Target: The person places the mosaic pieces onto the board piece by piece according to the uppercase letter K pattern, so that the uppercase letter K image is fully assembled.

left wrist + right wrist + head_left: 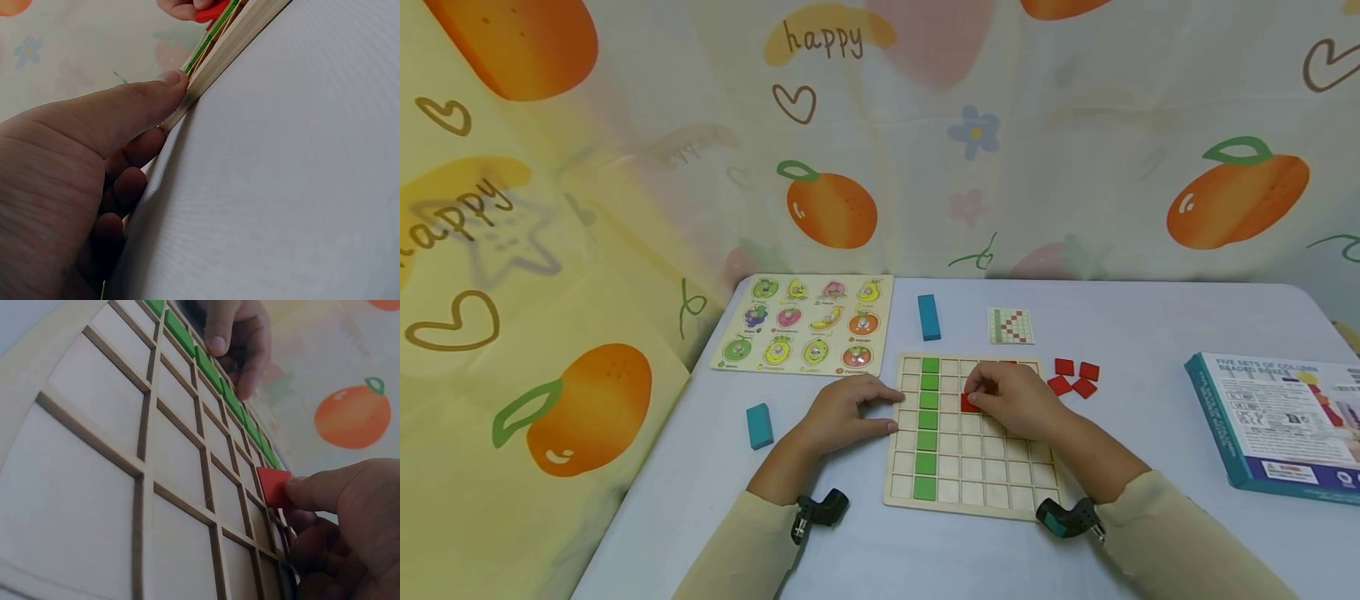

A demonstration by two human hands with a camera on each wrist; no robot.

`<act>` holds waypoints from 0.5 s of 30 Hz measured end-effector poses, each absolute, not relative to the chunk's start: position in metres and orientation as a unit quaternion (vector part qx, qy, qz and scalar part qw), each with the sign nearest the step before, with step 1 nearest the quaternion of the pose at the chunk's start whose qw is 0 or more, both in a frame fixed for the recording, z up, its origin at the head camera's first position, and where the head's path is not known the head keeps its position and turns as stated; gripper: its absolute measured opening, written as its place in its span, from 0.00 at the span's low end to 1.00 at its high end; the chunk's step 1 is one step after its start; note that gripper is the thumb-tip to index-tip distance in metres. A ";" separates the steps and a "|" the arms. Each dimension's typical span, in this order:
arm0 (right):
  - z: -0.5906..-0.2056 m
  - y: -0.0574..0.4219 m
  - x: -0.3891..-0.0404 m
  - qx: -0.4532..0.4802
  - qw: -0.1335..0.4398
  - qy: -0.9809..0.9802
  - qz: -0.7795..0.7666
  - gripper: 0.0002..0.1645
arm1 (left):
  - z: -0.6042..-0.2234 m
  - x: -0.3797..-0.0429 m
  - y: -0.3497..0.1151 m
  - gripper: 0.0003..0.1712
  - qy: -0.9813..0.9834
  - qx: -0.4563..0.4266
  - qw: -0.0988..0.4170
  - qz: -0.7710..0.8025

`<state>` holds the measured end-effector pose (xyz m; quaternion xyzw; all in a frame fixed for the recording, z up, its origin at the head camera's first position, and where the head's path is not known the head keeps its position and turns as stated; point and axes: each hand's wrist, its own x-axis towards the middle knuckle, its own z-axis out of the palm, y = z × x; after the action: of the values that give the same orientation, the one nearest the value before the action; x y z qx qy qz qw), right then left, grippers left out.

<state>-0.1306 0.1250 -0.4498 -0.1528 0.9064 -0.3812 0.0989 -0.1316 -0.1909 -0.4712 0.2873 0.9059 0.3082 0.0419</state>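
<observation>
Scene: A person in beige sleeves (pixel 745 542) works over a wooden grid board (pixel 972 471) that lies flat on a white-covered table (pixel 865 554)
Right hand: The right hand (pixel 1018 400) is narrowed to a pinch, thumb and fingertip holding 1 red tile (pixel 968 405) by its edge
Held tile: Over the upper middle of the grid, to the right of the green column; the right wrist view shows it close to the dividers (whether it touches the floor of a cell, I cannot tell)
Left hand: The left hand (pixel 842 412) is spread wide, thumb and index finger apart, both touching the grid board's left edge
Green column: 7 green tiles (pixel 927 442) fill the 2nd column from the left, top to bottom
Loose red tiles: 4 red squares (pixel 1084 388) lie in a cluster just beside the board's upper right edge
Pattern card: A small card (pixel 1011 326) printed with a green and red grid pattern lies beyond the board
Teal blocks: 1 teal block (pixel 928 317) lies left of the card; another teal block (pixel 759 426) lies left of the left hand
Fruit board: A pale board of 12 fruit pictures (pixel 807 325), at the table's far left
Box: A teal-edged printed box (pixel 1292 425), lying at the right
Backdrop: A curtain (pixel 910 192) with oranges, hearts and "happy"
</observation>
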 end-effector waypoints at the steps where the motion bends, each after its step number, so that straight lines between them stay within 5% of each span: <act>1: -0.450 0.125 -0.130 -0.154 0.098 0.906 -0.381 0.03 | -0.471 -0.131 -0.191 0.23 0.906 0.288 0.040 0.309; 15: -0.449 0.126 -0.127 -0.155 0.099 0.916 -0.356 0.07 | -0.471 -0.132 -0.191 0.23 0.906 0.286 0.045 0.310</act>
<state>-0.1267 0.1255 -0.4485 -0.1552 0.9163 -0.3556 0.0993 -0.1319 -0.1911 -0.4714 0.2859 0.9055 0.3104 0.0450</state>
